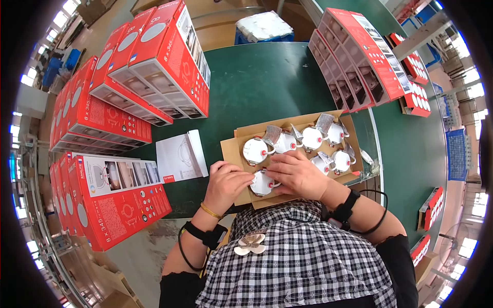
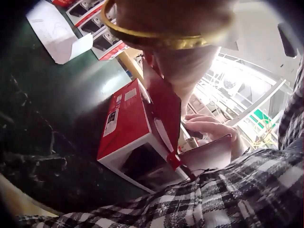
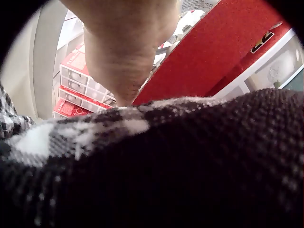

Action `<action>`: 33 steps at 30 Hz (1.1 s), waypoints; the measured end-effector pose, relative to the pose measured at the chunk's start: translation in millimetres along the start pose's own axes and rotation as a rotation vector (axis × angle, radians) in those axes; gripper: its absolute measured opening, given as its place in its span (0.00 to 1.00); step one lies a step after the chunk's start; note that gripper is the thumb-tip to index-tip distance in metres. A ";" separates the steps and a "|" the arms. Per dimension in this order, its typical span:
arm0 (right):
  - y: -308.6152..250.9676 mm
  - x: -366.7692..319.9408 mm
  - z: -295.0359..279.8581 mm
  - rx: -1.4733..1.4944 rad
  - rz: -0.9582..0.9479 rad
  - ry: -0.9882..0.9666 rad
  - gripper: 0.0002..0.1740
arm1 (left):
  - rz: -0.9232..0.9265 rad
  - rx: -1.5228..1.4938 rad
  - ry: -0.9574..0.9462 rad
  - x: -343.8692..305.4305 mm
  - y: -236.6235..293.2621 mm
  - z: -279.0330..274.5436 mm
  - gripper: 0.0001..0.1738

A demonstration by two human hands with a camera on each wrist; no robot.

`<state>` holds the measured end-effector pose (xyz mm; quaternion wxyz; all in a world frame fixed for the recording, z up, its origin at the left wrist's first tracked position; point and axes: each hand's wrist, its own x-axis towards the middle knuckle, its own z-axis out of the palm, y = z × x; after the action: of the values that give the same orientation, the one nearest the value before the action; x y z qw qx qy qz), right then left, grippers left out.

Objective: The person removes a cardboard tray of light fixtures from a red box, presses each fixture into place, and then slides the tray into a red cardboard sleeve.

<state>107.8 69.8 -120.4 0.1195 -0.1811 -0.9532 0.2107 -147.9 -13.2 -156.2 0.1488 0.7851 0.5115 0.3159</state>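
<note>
An open carton (image 1: 230,150), brown inside and red outside, holds several round white downlights (image 1: 254,150) with red-centred tops, white cable loops and grey tags. At its near left corner my two hands meet over one downlight (image 1: 261,185). My left hand (image 1: 226,180) pinches that light's left edge with bent fingers. From the right, my right hand (image 1: 299,175) curls its fingers over the same light and its cable, hiding part of it. In the left wrist view, the carton's red side (image 2: 126,111) faces the camera, and fingers (image 2: 209,127) reach inside past a raised flap.
Stacks of red packed boxes (image 1: 169,56) stand at the left, more boxes (image 1: 354,56) at the back right. A white printed leaflet (image 1: 177,156) lies left of the carton on the green table (image 1: 246,77). Beyond the table is a white-topped blue stool (image 1: 264,26).
</note>
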 end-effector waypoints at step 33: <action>44.1 -16.5 -5.9 -0.033 0.206 0.346 0.12 | -0.074 -0.123 -0.009 102.9 24.5 2.2 0.07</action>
<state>137.6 102.7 -137.3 0.2561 -0.3129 -0.8983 0.1717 -100.6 68.8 -108.8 0.2109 0.7564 0.5191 0.3375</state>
